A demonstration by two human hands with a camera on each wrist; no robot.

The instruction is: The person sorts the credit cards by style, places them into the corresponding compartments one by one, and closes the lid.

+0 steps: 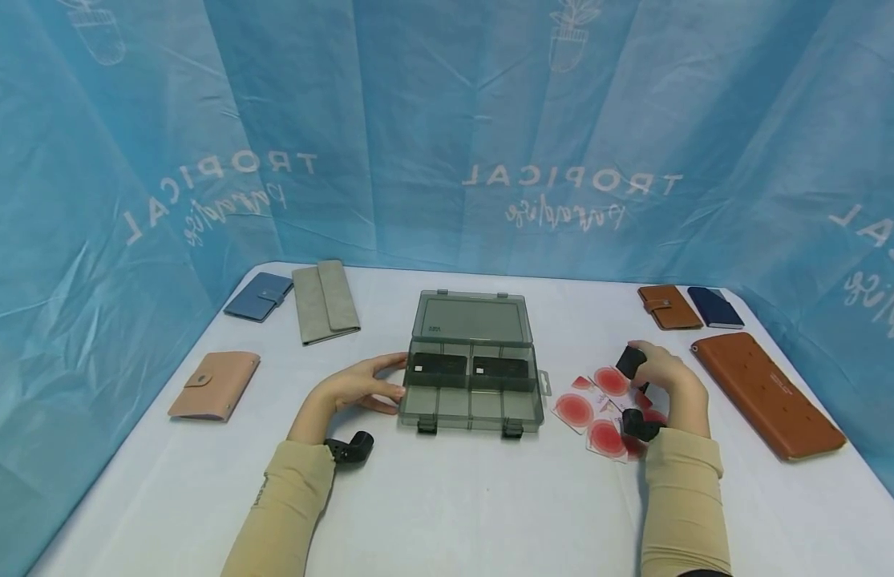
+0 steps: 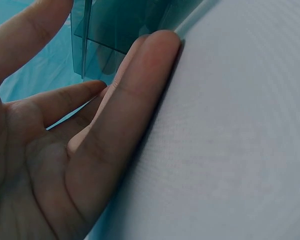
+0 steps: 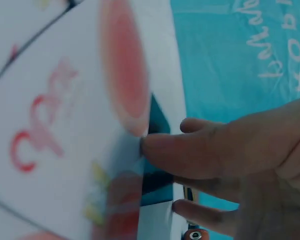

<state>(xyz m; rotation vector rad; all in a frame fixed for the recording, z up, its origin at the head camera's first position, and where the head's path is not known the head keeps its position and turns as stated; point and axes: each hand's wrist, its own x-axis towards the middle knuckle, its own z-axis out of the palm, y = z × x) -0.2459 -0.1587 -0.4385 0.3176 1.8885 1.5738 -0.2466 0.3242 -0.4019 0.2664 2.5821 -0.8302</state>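
Two hands work apart here: the left hand lies relaxed, fingers straight, against the left wall of the open smoky plastic organizer box; the right hand presses fingertips onto white cards with red circles just right of the box. Lifting one card cleanly probably wants a thumb under its edge. Two dark cards fill the box's back compartments; its front ones look bare.

The left hand rests with straight fingers against the open grey box on the worktop. The right hand lies over red-spotted cards, beside a long brown wallet.
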